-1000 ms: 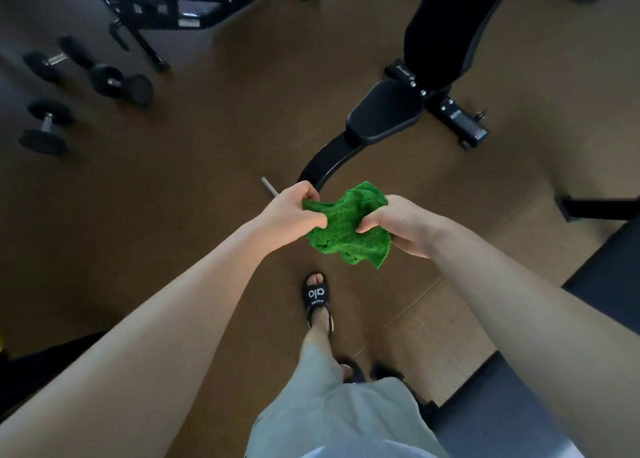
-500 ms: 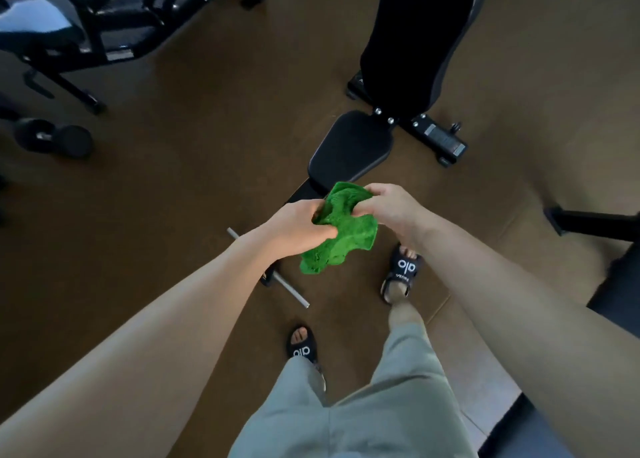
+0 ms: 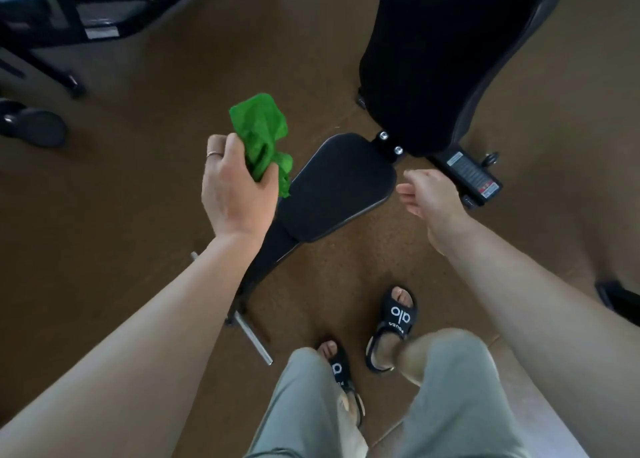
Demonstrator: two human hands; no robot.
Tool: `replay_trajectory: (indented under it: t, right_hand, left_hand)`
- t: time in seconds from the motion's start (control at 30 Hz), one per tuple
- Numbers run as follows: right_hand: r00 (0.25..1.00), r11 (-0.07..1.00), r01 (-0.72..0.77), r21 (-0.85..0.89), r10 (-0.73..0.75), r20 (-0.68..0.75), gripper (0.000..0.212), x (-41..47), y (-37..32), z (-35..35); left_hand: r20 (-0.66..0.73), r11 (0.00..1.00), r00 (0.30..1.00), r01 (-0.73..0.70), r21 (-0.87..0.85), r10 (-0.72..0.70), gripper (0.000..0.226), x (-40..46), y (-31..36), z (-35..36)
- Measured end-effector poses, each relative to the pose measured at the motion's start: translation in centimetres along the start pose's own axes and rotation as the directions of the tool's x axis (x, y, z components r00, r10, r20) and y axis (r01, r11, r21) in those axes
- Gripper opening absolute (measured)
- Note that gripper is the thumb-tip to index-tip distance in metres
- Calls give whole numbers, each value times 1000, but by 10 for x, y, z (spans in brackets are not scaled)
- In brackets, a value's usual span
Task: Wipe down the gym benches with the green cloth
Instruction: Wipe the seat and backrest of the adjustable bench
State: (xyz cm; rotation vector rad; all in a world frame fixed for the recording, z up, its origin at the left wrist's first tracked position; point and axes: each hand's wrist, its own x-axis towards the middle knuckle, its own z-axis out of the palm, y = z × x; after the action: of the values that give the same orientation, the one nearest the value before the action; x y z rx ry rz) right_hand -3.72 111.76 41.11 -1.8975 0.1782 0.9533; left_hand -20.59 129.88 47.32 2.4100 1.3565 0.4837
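Note:
My left hand (image 3: 235,187) grips the crumpled green cloth (image 3: 263,135), which sticks up out of the fist just left of a black bench seat pad (image 3: 336,187). The bench's upright black back pad (image 3: 440,52) rises behind the seat at the upper right. My right hand (image 3: 429,194) hangs beside the seat's right edge, fingers loosely curled and holding nothing. It touches neither the cloth nor the pad.
The bench's front leg and metal foot bar (image 3: 252,340) lie on the brown floor near my sandalled feet (image 3: 394,319). Another bench frame (image 3: 86,14) stands at the upper left, with a dumbbell (image 3: 34,125) below it. A dark edge (image 3: 616,298) shows at right.
My right hand has let go of the cloth and moved off to the right. The left hand now holds the cloth alone, higher up, and I have stepped closer to the bench.

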Motion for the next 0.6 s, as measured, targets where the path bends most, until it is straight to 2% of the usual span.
replay_trajectory:
  t: [0.07, 0.13, 0.23, 0.27, 0.3, 0.33, 0.4, 0.43, 0.5, 0.57, 0.6]
  right_hand:
    - [1000, 1000, 19, 5, -19, 3, 7, 33, 17, 10]
    - [999, 999, 41, -5, -41, 18, 12, 68, 41, 23]
    - [998, 998, 57, -30, -57, 17, 31, 119, 86, 48]
    - [998, 996, 70, -60, -70, 10, 41, 135, 101, 56]
    - [994, 984, 111, -141, -113, -3, 49, 151, 115, 65]
    - [980, 946, 186, -264, -197, -15, 53, 166, 127, 73]
    - [906, 800, 356, -483, -423, -34, 55, 193, 144, 88]
    - [859, 746, 417, -519, -510, -41, 55, 204, 149, 96]
    - [818, 728, 468, -501, -571, -65, 55, 223, 156, 110]
    - [814, 745, 481, -462, -575, -79, 55, 236, 167, 117]
    - [817, 745, 483, -460, -572, -68, 55, 238, 172, 118]
  left_hand:
    - [21, 973, 980, -200, 111, 199, 30, 2, -12, 47]
    - [200, 912, 925, -362, 194, 324, 34, -2, -28, 101]
    - [597, 879, 755, -447, 167, 270, 37, -18, -58, 185]
    - [670, 873, 705, -455, 178, 231, 40, -23, -69, 210]
    - [689, 863, 690, -468, 189, 223, 42, -25, -79, 232]
    - [656, 852, 709, -488, 191, 259, 41, -23, -88, 251]
    - [530, 819, 758, -542, 187, 380, 34, -14, -98, 278]
    - [484, 800, 760, -572, 180, 434, 30, -9, -101, 287]
    - [439, 739, 740, -638, 218, 510, 32, -1, -106, 302]
    - [430, 682, 734, -666, 301, 526, 48, -3, -110, 312]
    - [452, 694, 742, -650, 310, 494, 57, -6, -112, 314]
